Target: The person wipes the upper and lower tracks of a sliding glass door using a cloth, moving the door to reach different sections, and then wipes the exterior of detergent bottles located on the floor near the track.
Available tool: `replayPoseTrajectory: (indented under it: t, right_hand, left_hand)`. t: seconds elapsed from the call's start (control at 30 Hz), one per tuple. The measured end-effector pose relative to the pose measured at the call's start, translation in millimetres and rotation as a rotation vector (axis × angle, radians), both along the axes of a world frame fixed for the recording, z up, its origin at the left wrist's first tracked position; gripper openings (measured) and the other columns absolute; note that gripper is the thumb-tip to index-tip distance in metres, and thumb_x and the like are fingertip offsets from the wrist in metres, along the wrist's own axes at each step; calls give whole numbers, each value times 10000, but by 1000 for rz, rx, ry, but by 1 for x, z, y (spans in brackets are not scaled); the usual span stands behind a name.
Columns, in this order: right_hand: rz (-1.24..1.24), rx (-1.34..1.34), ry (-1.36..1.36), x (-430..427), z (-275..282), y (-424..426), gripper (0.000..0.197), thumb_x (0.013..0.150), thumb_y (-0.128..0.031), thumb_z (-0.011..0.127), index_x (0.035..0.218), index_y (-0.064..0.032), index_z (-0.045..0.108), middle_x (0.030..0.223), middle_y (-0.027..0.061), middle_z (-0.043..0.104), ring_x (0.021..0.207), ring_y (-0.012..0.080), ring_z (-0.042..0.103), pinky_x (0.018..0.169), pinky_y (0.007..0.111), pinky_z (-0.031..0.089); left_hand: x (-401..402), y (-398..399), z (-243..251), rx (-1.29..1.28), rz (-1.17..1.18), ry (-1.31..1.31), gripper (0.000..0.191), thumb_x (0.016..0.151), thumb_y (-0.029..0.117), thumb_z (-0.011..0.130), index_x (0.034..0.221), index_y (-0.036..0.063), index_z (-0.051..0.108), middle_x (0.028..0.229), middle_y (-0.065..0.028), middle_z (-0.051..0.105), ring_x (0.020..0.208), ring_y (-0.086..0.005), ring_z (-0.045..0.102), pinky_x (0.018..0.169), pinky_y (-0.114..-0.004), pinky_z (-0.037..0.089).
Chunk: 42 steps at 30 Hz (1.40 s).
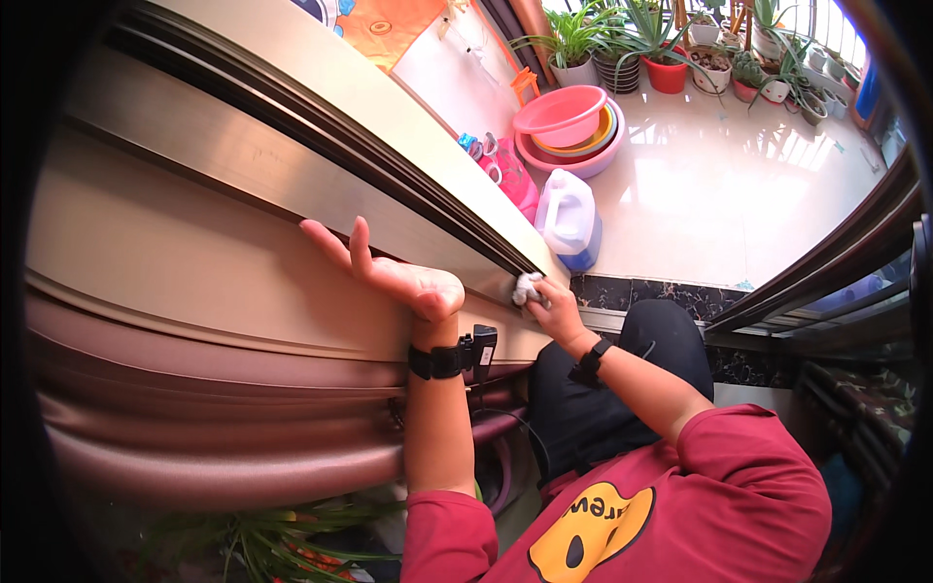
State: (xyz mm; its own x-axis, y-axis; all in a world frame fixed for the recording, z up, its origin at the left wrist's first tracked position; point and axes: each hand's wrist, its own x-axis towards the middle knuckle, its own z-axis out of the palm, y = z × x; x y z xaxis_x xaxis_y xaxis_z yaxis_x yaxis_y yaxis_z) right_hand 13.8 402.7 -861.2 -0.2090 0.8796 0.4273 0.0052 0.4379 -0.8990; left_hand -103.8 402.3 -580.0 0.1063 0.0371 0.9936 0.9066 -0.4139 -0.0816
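A crumpled white cloth [526, 290] is pinched in the fingers of my right hand [560, 310]. It presses against the lower end of a metal door frame strip [313, 178], beside dark grooved tracks [408, 178]. My left hand [404, 280] is spread with nothing in it, palm turned partly up. Its edge lies along the border between the metal strip and the cream frame panel [219, 255]; how firmly it touches, I cannot tell. Black bands circle both wrists, and the left one carries a small black device [482, 353].
Past the frame stand a jug of blue liquid [572, 218], stacked plastic basins [565, 120] and potted plants [663, 58] on glossy tile. A dark marble threshold [619, 291] crosses by my knee. Shiny mauve curtain fabric [219, 437] hangs at left; a dark sliding door [838, 255] stands right.
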Motion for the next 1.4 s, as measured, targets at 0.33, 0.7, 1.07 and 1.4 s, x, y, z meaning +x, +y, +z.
replayPoseTrajectory:
  t: [0.33, 0.7, 1.07, 1.4]
  right_hand:
    - [-164, -523, -78, -20, -66, -17, 253, 878, -247, 722, 890, 3, 686, 793, 213, 680, 741, 370, 683, 696, 437, 531]
    - [-235, -922, -46, -32, -47, -10, 249, 897, -263, 710, 932, -16, 720, 792, 174, 716, 760, 276, 721, 734, 408, 551]
    - [-80, -852, 33, -24, 160, -19, 238, 911, -205, 723, 1067, -26, 717, 888, 113, 729, 798, 179, 684, 741, 346, 545]
    - [-14, -400, 316, -19, 584, -19, 231, 847, -70, 737, 1069, -29, 687, 944, 143, 654, 794, 292, 670, 720, 373, 541]
  left_hand:
    - [2, -6, -1, 28, 81, -26, 831, 1022, 655, 199, 1311, -33, 563, 1608, -392, 215, 1540, -474, 184, 1240, -607, 119]
    - [-4, 10, -8, 156, 72, -8, 808, 1034, 647, 72, 1238, 39, 563, 1619, -390, 180, 1540, -502, 144, 1231, -650, 126]
    - [17, -61, -6, -454, 97, -199, 682, 1043, 627, 292, 1398, 70, 464, 1691, -247, 75, 1565, -439, 46, 1243, -640, 45]
    - [69, -184, 228, -745, -126, -681, 601, 1072, 528, 380, 1442, 54, 364, 1587, -314, 269, 1469, -459, 320, 1202, -598, 299]
